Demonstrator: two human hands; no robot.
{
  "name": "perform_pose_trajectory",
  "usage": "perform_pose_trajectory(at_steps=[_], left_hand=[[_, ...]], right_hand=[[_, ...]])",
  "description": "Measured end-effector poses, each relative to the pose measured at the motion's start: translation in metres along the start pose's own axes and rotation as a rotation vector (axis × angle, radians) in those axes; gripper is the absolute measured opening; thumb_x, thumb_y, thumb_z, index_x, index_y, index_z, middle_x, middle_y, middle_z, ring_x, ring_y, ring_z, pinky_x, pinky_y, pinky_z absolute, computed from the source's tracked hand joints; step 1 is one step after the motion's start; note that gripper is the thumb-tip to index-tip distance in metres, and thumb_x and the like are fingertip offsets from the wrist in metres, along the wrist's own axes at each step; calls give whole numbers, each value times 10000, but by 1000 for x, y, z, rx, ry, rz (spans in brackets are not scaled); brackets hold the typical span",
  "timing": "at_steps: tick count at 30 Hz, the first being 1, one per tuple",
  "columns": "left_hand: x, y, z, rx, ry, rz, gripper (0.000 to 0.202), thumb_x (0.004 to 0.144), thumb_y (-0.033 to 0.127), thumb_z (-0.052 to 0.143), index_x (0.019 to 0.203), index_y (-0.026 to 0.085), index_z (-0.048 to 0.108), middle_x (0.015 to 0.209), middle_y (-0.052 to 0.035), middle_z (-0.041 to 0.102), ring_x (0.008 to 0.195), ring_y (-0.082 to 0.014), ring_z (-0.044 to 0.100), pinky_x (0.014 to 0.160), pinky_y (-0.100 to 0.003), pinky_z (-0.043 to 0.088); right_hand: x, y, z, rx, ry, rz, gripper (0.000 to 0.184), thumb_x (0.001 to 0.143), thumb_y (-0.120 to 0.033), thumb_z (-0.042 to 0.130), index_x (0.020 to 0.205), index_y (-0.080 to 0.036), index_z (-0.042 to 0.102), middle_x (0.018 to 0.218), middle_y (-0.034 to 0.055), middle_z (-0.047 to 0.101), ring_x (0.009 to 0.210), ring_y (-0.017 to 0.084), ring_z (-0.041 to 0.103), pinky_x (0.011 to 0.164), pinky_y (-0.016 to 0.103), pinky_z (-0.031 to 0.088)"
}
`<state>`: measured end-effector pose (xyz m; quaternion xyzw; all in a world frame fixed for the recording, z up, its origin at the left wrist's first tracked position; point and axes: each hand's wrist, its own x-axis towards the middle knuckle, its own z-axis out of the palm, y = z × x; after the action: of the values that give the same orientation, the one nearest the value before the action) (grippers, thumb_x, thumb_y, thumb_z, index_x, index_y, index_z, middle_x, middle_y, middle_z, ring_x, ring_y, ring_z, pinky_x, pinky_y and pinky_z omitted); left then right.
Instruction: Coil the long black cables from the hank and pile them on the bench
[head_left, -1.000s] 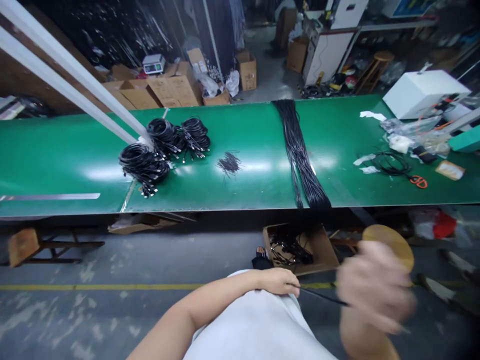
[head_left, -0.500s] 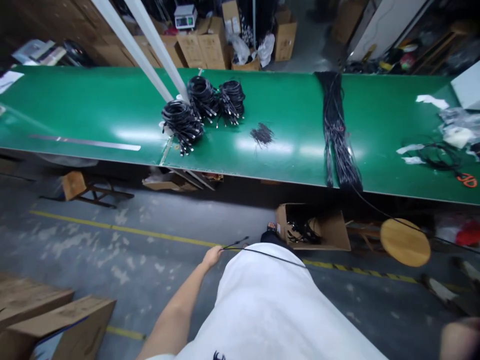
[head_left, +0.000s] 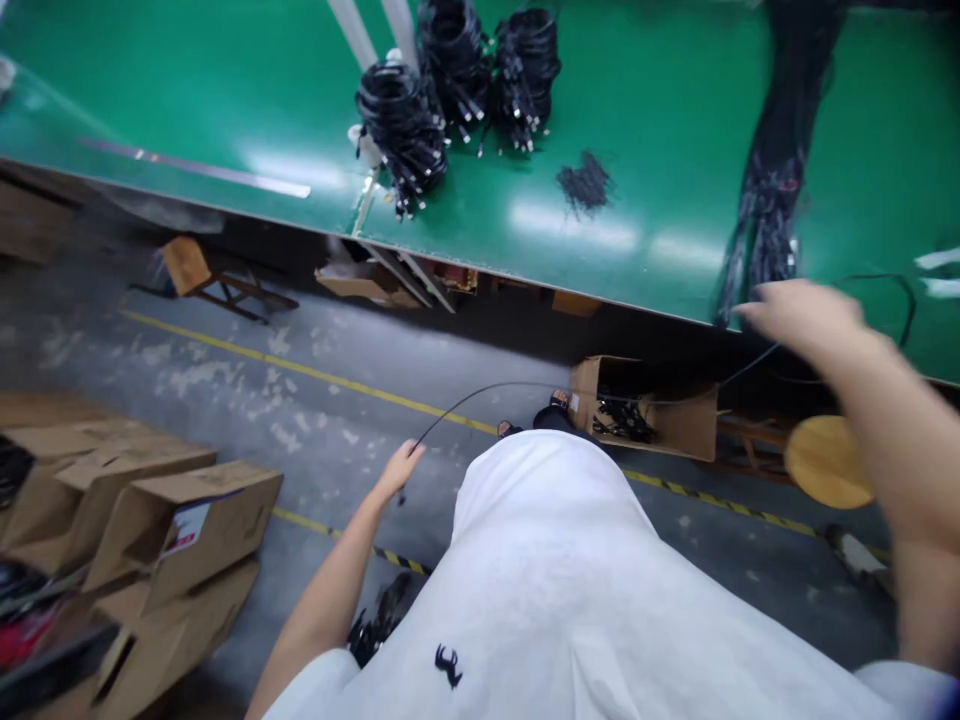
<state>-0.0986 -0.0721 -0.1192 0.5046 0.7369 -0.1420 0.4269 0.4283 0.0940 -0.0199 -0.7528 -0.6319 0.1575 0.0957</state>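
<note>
My left hand (head_left: 401,470), low at the left of my body, is closed on a thin black cable (head_left: 491,388), with a short end dangling below the fingers. From there the cable arcs right, past the open carton, up to my right hand (head_left: 802,315). That hand is at the front edge of the green table (head_left: 637,255), by the lower end of a long bundle of black cables (head_left: 780,180). Its fingers point left and are smeared by motion, so whether they grip the cable or the bundle cannot be made out.
Several coiled cable bundles (head_left: 405,125) and a small pile of black pieces (head_left: 585,185) lie on the table, with a metal ruler (head_left: 225,175) to the left. Below stand an open carton (head_left: 686,425) and a round stool (head_left: 829,462). More cartons (head_left: 217,520) stand at lower left.
My right hand has come from the lower right edge up to the cable bundle. My left hand has shifted left and slightly up, and the cable now arcs between the hands. The view has tilted down.
</note>
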Motion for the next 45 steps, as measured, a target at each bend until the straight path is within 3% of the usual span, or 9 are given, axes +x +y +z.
perform_pose_trajectory(at_steps=[4,7,14,19,24,29,32,39,45], left_hand=[[9,99,11,-472,-179,290,396,946,460,445,1186,191,609,646,38,462,550,-97,434,546,-212,391],[6,126,-7,-966,-337,587,479,862,505,604,1188,156,630,614,49,445,508,-77,398,527,-220,394],[-2,81,-28,-1155,-397,424,295,746,296,792,937,99,682,633,20,542,552,-58,492,527,-183,439],[7,76,-39,-1627,-270,236,132,880,193,642,937,75,660,648,44,450,446,10,317,340,-73,191],[14,129,-22,-1344,-160,270,197,946,204,538,1053,89,656,765,-10,602,499,-10,455,453,-106,380],[-4,178,13,-839,-266,620,278,943,353,541,1042,133,680,904,-58,705,835,-124,639,855,-267,487],[-12,180,4,-761,-419,625,455,948,509,477,1048,111,673,655,8,587,600,-94,538,688,-252,459],[-16,188,-14,-926,-654,570,446,857,500,647,1033,91,670,657,6,560,577,-75,515,602,-217,447],[-27,192,-32,-1327,-669,319,294,927,384,585,847,114,669,456,116,225,325,-4,105,313,-134,101]], right_hand=[[-29,-115,115,159,-526,-630,630,759,-308,789,1347,-216,582,1337,84,606,1222,220,548,1064,358,399],[-55,-147,152,368,-678,-716,323,929,-349,553,1183,-175,653,973,48,702,881,166,625,853,302,465],[19,-24,103,392,-496,-244,416,851,-596,585,834,-196,701,737,47,638,636,125,496,673,320,378],[10,38,108,44,-496,-169,294,933,-354,479,953,-191,724,819,88,689,695,190,594,691,342,431],[-80,-34,122,-257,-820,-748,288,937,-183,398,862,-188,676,1006,119,711,910,247,668,654,309,429],[-94,-118,98,-6,-694,-803,307,978,-375,411,881,-189,636,909,79,697,799,194,649,612,253,381],[-61,-102,89,284,-702,-627,324,922,-482,484,878,-206,649,834,36,693,765,175,624,650,248,406],[-43,-74,96,591,-609,-373,392,837,-579,545,821,-210,676,765,11,665,702,159,565,654,265,411],[-20,-62,116,721,-571,-359,417,826,-572,529,877,-195,701,804,30,673,713,158,561,685,273,430]])
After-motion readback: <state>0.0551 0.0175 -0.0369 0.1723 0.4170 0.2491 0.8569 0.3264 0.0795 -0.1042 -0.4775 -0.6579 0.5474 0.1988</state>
